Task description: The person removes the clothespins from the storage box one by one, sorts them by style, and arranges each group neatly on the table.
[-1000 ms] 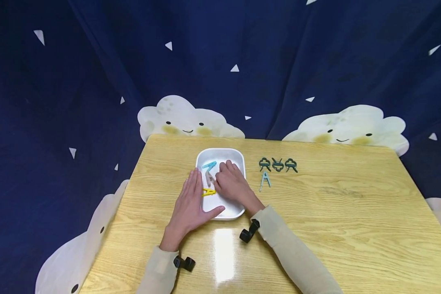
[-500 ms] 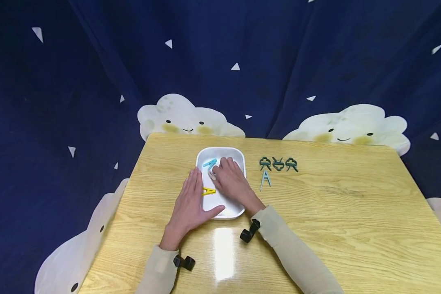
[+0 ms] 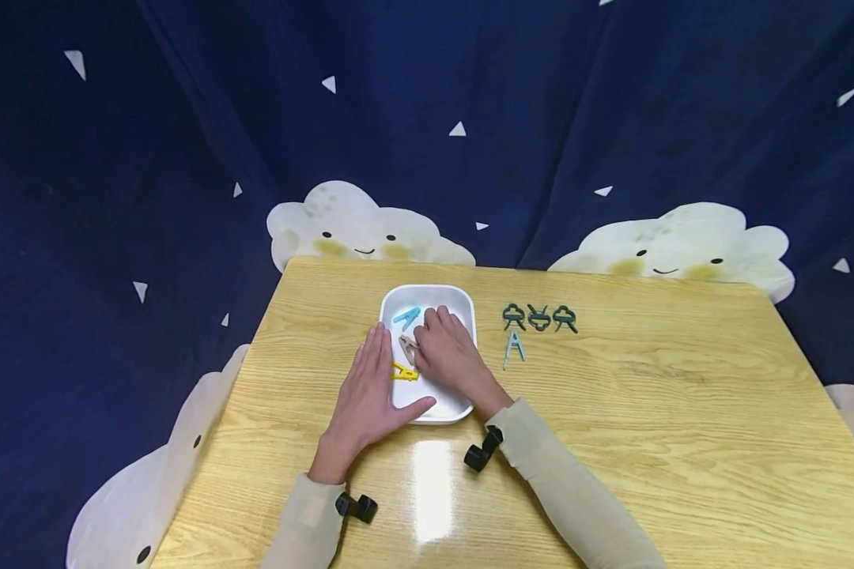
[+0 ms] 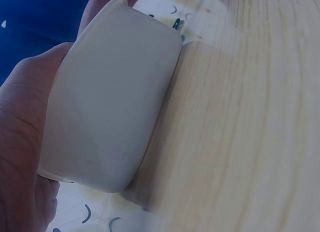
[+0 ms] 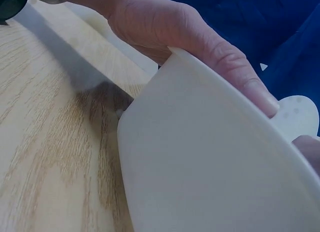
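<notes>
A white tray (image 3: 390, 296) holds a light-blue clothespin (image 3: 407, 318), a beige clothespin (image 3: 407, 348) and a yellow clothespin (image 3: 404, 373). Along its left side my left hand (image 3: 365, 395) lies with straight fingers, the thumb stretched over the near rim; in the right wrist view that thumb crosses the tray edge (image 5: 215, 72). My right hand (image 3: 447, 348) reaches down inside the tray, its fingers bent, right beside the beige clothespin. The right fingertips are hidden, so I cannot tell whether they pinch anything.
Right of the tray, several clips lie on the wooden table (image 3: 648, 411): three dark green clips (image 3: 538, 318) in a row and a light-blue clothespin (image 3: 514, 348) in front of them. A dark blue curtain (image 3: 527, 118) with white clouds hangs behind.
The beige clothespin shifted and turned near my right thumb, which moved slightly. The light-blue and yellow clothespins in the tray turned a little. My left hand stayed in place.
</notes>
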Tool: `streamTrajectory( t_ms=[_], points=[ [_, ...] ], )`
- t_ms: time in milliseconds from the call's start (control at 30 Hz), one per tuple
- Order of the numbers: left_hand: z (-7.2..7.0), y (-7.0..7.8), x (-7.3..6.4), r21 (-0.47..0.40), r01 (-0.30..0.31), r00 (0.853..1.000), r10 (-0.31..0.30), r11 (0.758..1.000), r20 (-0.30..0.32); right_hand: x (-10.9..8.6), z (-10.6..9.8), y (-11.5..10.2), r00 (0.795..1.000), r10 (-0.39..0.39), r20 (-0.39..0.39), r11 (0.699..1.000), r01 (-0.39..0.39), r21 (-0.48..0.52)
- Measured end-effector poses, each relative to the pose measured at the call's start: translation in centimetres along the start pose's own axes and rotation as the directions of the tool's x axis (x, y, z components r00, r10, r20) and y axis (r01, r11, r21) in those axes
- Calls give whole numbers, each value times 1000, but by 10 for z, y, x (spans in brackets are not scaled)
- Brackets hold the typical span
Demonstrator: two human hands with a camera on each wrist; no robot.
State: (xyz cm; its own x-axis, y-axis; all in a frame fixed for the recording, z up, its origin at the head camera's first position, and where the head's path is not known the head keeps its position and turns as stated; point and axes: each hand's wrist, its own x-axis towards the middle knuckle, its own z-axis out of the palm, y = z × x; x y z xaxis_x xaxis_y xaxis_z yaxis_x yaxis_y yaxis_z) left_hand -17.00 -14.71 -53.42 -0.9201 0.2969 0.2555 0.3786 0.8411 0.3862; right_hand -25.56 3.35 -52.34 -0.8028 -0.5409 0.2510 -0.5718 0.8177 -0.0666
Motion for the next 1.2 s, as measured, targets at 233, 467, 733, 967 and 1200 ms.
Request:
streamTrajectory(
  t_ms=[233, 467, 733, 967, 1200],
  points=[
    [0, 0, 0, -1, 7, 1000, -7, 1000, 8, 1, -5, 4, 987, -20, 158, 993, 1, 116],
    [1, 0, 1, -3, 22, 999, -22, 1000, 40, 8, -13, 11, 938, -81, 338, 972, -1, 235],
    [0, -1, 0, -2, 17, 999, -17, 1000, 36, 14, -17, 14, 918, -110, 380, 970, 17, 242],
    [-1, -1, 0, -2, 15, 999, -15, 1000, 31, 17, -18, 15, 903, -127, 411, 969, 24, 247],
    [-1, 0, 0, 0, 14, 999, -14, 1000, 32, 17, -18, 17, 895, -131, 426, 964, 15, 266]
  ],
)
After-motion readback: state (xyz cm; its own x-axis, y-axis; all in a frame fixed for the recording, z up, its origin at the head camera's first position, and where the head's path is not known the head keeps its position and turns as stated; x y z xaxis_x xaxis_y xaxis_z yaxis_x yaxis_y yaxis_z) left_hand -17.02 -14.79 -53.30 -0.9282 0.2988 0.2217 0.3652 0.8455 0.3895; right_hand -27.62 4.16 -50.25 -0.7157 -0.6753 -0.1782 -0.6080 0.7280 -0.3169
